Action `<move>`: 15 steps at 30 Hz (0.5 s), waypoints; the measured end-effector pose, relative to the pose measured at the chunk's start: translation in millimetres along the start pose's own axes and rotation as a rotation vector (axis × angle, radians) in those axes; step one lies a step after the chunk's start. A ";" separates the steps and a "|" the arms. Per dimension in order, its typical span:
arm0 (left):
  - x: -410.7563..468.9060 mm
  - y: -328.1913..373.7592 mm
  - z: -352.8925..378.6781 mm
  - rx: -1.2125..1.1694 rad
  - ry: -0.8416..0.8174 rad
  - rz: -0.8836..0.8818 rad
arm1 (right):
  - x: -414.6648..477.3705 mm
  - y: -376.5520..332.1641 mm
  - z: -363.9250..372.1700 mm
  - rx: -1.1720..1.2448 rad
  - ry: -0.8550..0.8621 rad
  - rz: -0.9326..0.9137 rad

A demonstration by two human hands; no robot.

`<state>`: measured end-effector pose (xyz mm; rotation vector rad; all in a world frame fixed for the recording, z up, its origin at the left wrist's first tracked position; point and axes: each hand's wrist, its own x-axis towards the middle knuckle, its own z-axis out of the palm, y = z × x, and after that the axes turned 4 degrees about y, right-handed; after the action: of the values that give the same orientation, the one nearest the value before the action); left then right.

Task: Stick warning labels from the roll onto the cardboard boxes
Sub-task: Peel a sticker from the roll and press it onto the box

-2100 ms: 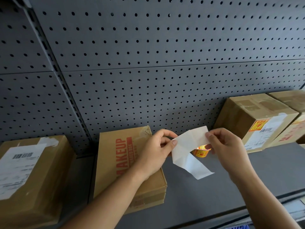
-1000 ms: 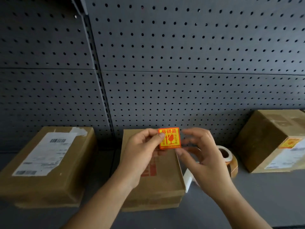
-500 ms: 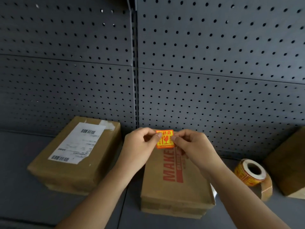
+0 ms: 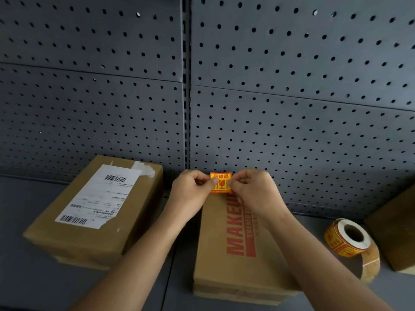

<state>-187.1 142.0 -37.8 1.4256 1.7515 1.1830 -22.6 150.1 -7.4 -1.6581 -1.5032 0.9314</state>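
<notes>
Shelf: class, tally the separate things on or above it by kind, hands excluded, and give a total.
boxes: 3
roll: 1
warning label, held: 1
Total: 5

The grey shelf (image 4: 33, 288) bears a cardboard box with a shipping slip (image 4: 101, 239) toward its left end, near the back edge. A MAKEUP box (image 4: 215, 254) lies mid-shelf, running front to back. Right of it, the label roll (image 4: 343, 241) seems tipped on its rim, just beside a third box (image 4: 395, 232) at the right end.
</notes>
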 end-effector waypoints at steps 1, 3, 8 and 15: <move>0.6 -0.7 0.7 0.001 0.002 -0.001 | 1.0 0.6 1.0 -0.005 0.004 0.003; 2.2 -3.0 3.0 0.015 0.015 0.003 | 2.4 1.7 2.7 -0.014 0.016 -0.001; 6.2 -8.5 7.4 0.028 0.058 0.018 | 3.0 2.0 6.5 -0.107 0.039 -0.059; 8.0 -10.9 11.9 0.016 0.063 0.018 | 5.1 2.4 11.0 -0.152 0.042 -0.128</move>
<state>-183.8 152.5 -52.0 1.4305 1.7974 1.2383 -30.7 155.2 -15.2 -1.6539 -1.6651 0.7250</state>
